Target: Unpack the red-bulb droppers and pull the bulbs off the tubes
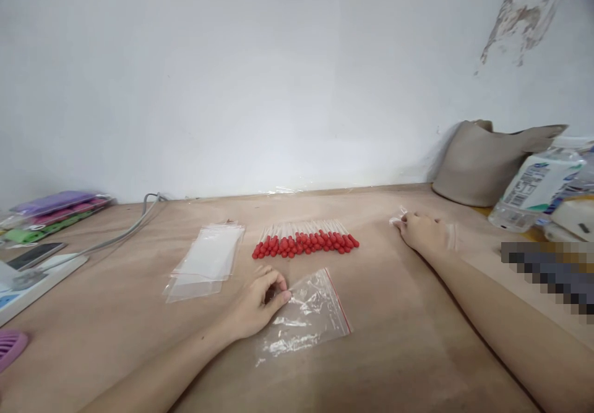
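My left hand [257, 304] is closed in a pinch on the left side of a clear zip-lock bag [309, 314]. The bag lies flat on the table with its red seal line toward the right. At the right, my right hand [422, 230] has its fingers closed on a small crumpled piece of clear plastic [398, 218]; its full shape is hidden. Between and beyond the hands lies a row of thin pale sticks with round red tips [301, 243], tips facing me. Left of the row is a loose stack of clear zip-lock bags [208, 255].
A power strip [60, 267] with a grey cable [125, 233] and a phone [37, 255] lie at the left, near packets of coloured material [58, 208]. A grey-beige bag [482, 159] and a plastic bottle [533, 184] stand at the right. A wall [297, 91] bounds the back.
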Tool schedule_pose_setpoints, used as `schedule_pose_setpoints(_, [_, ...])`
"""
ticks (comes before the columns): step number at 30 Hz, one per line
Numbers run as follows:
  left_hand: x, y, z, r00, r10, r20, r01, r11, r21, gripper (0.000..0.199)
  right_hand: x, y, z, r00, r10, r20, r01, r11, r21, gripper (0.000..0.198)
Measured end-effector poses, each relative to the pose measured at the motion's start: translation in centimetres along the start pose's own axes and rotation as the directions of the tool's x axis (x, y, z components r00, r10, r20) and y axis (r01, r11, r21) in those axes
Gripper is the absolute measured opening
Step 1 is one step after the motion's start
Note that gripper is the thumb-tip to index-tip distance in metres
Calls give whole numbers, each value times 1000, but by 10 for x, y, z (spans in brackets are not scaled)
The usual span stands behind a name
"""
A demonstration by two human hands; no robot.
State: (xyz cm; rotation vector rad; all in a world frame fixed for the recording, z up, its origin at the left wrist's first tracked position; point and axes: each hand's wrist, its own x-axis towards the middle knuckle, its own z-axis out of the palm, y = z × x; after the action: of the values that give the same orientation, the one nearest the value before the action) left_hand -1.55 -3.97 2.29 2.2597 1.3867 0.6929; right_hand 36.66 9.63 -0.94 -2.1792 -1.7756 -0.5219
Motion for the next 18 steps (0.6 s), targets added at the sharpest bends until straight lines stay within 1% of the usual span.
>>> schedule_pose_setpoints(2, [-1,0,-5,997,-5,-73,2,999,-39,19,-5,-3,-4,997,-74,-35,72,996,-43,33])
schedule_pose_setpoints(3, [0,-3,-9,990,-23,-137,15,998,-57,18,-6,-4,-7,995,-83,-55,81,995,-50,34])
schedule_pose_setpoints(4, [1,-8,-15,974,-47,-224,33,997,-68,17,-6,-5,-11,993,-75,-93,71,996,-46,35])
schedule_pose_setpoints(5, [4,-16,-23,942,-77,-328,55,996,-74,17,-6,-8,-16,986,-60,-153,55,998,-34,36])
schedule_pose_setpoints(6, [6,-25,-31,893,-123,-432,102,992,-71,19,-6,-12,-23,973,-43,-227,42,999,-9,38])
schedule_pose_setpoints(7, [10,-37,-40,830,-162,-534,142,987,-79,21,-7,-18,-32,949,-19,-315,31,999,33,40])
schedule_pose_setpoints(8, [13,-50,-50,763,-196,-616,179,980,-90,23,-9,-27,-42,921,-16,-389,52,995,82,41])
schedule_pose_setpoints(9, [15,-63,-59,720,-223,-657,227,970,-81,23,-15,-38,-54,899,-32,-438,100,986,133,42])
schedule_pose_setpoints(10, [17,-75,-66,683,-254,-684,304,952,-50,22,-23,-51,-66,878,-60,-475,168,967,189,41])
schedule_pose_setpoints(11, [18,-86,-72,647,-285,-707,392,920,-12,21,-35,-66,-77,859,-114,-499,267,932,247,40])
schedule_pose_setpoints(12, [19,-95,-76,637,-301,-710,473,880,51,21,-50,-82,-88,839,-189,-510,381,873,304,38])
schedule_pose_setpoints(13, [18,-101,-78,658,-311,-686,538,832,138,19,-67,-98,-96,810,-298,-506,509,786,352,35])
schedule_pose_setpoints(14, [16,-105,-79,687,-318,-654,584,777,236,18,-85,-114,-103,754,-400,-522,626,678,385,33])
schedule_pose_setpoints(15, [15,-106,-78,717,-322,-618,608,724,327,18,-103,-128,-107,697,-488,-525,710,574,409,31])
schedule_pose_setpoints(17, [12,-101,-74,753,-318,-576,618,644,452,20,-134,-151,-109,557,-648,-519,828,382,410,25])
schedule_pose_setpoints(18, [11,-96,-72,759,-289,-583,614,616,494,21,-145,-159,-107,487,-687,-540,867,303,396,24])
